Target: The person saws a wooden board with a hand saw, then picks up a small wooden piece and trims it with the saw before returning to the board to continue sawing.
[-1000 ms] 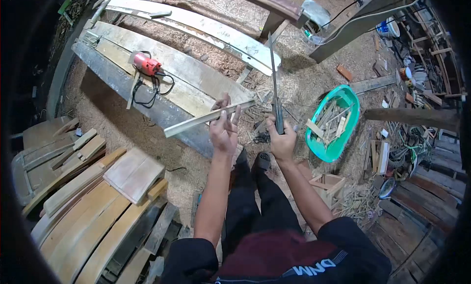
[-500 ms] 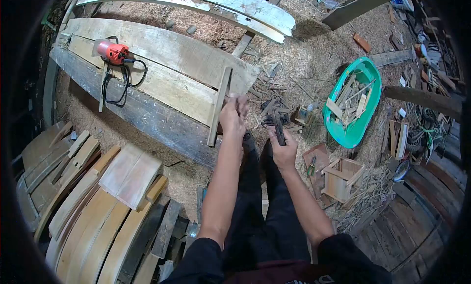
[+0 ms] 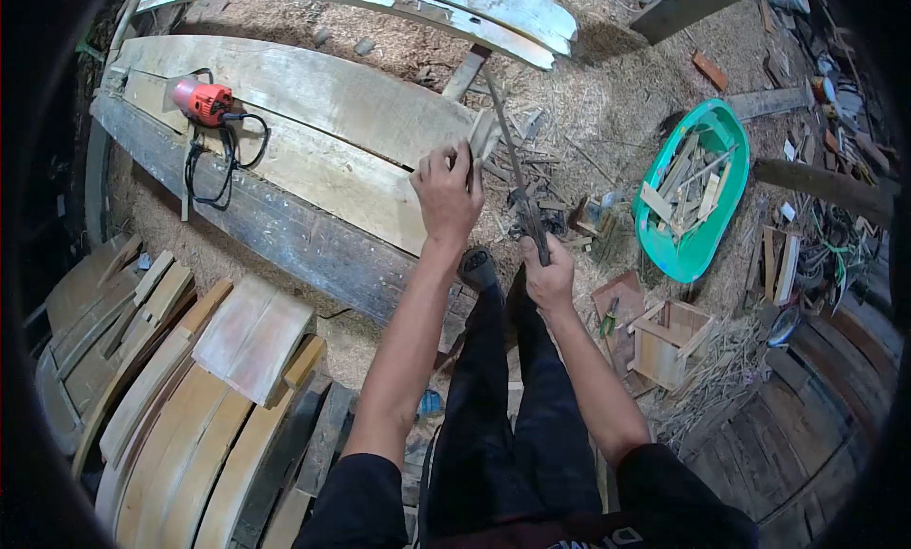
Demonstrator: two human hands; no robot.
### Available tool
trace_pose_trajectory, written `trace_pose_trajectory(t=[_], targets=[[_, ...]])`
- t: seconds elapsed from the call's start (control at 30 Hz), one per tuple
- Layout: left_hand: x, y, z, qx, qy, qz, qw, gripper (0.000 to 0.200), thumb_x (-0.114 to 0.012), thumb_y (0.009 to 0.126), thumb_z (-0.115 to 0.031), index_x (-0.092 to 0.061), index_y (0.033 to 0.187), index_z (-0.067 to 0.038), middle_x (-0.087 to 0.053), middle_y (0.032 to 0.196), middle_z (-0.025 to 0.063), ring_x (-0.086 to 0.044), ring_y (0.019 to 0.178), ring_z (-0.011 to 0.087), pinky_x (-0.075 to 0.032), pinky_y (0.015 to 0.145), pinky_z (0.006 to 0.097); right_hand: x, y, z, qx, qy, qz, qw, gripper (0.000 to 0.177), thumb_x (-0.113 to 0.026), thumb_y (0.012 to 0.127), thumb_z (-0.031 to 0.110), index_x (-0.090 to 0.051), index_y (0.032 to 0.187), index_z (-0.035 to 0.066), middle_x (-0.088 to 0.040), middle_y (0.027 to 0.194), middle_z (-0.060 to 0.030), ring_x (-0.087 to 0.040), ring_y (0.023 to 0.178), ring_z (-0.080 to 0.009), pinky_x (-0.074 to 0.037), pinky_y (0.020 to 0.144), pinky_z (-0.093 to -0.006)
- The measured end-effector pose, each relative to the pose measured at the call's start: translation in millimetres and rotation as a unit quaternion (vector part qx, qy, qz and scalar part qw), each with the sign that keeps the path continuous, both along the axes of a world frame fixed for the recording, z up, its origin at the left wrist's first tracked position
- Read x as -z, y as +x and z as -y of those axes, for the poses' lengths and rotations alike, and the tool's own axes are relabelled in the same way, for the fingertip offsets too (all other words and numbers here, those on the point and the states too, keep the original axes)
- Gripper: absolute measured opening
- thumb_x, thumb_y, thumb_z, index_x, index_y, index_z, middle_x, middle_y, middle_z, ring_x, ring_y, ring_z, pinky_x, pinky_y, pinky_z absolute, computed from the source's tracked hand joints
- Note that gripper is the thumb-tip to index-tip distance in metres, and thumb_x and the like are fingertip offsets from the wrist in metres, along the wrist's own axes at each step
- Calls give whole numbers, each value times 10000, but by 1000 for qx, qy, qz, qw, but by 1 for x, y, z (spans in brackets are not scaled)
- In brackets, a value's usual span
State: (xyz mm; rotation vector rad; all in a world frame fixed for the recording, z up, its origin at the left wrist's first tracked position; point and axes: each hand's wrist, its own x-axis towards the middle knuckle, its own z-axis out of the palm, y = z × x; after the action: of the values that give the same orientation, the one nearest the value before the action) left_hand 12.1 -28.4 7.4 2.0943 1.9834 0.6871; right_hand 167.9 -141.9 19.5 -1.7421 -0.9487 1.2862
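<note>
wood strip [image 3: 486, 136] clamped in the left hand [image 3: 446, 193], blade [image 3: 513, 165] gripped in the right hand [image 3: 548, 276] — hands apart, blade just beside the strip, no cut visible yet.

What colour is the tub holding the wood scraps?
The tub is teal green, clearest in the head view.

Long dark blade [image 3: 515, 165] angled upward; pale wood strip [image 3: 484, 136], seemingly end-on

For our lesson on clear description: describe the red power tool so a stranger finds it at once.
Start at the long pale planks across the sawdust floor. Near their left end sits the red power tool, black cord looped beside it. Nothing else on the wood is bright red.
</note>
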Motion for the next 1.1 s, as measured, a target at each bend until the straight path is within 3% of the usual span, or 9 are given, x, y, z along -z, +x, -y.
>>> trace_pose_trajectory(t=[0.2,0.33,0.43,0.53,0.63,0.73,0.87,0.97,1.1], targets=[[10,13,8,-10,2,-25,1000,474,-689,827,-182,-620,1288,-93,-561,1140,112,-489,1111,299,-333,955,468,2,2,-14,-7,14,2,1000,401,-655,963,389,-624,853,5,-453,611,24,-408,609,-75,-367,540,-286],[11,11,6,-22,28,23,999,415,-689,854,-136,-643,1262,-82,-569,1121,138,-510,1085,311,-350,923,459,6,12,-18,-37,14,0,999,408,-649,964,405,-644,880,5,-452,612,29,-408,610,-75,-368,540,-287],[7,11,6,-32,-15,34,999,425,-642,882,-190,-613,1295,-94,-532,1203,143,-459,1204,334,-302,1006,489,7,11,-22,-62,9,-5,998,407,-632,976,412,-603,835,32,-447,651,54,-393,630,-63,-346,555,-272],[5,14,-8,-100,-3,55,993,504,-577,938,-282,-517,1392,-72,-435,1412,201,-336,1381,388,-205,1115,556,8,8,-21,-59,13,-21,998,412,-640,968,414,-628,860,17,-463,635,33,-406,620,-75,-366,554,-286],[19,23,-41,-241,-34,89,966,641,-510,967,-372,-355,1493,-41,-246,1578,231,-152,1497,392,-58,1169,614,-1,6,-18,-47,26,-18,998,412,-642,965,407,-647,883,3,-474,619,12,-418,611,-85,-383,551,-298],[20,31,-48,-267,-79,8,961,720,-489,972,-402,-242,1534,-25,-148,1623,228,-89,1520,367,-6,1172,637,-2,6,-15,-39,5,-18,999,405,-627,980,400,-578,809,36,-445,663,41,-400,645,-70,-350,564,-273],[21,33,-51,-277,-69,-25,958,699,-469,990,-438,-261,1536,-53,-180,1615,224,-118,1516,357,-42,1178,627,1,8,-17,-40,-16,-15,999,414,-627,982,402,-562,779,47,-435,668,58,-392,645,-63,-335,561,-263],[22,34,-51,-284,-75,-43,955,701,-470,989,-442,-255,1543,-70,-187,1616,212,-134,1514,350,-55,1178,627,-8,8,-31,-61,-27,30,997,384,-633,972,371,-624,864,2,-467,606,-9,-427,600,-87,-391,546,-309],[20,35,-50,-284,-86,-65,953,699,-473,979,-431,-255,1543,-80,-181,1620,208,-143,1515,343,-92,1168,638,-19,7,-11,-37,-35,30,998,372,-641,970,345,-613,824,4,-486,597,-12,-445,589,-93,-398,546,-310]])
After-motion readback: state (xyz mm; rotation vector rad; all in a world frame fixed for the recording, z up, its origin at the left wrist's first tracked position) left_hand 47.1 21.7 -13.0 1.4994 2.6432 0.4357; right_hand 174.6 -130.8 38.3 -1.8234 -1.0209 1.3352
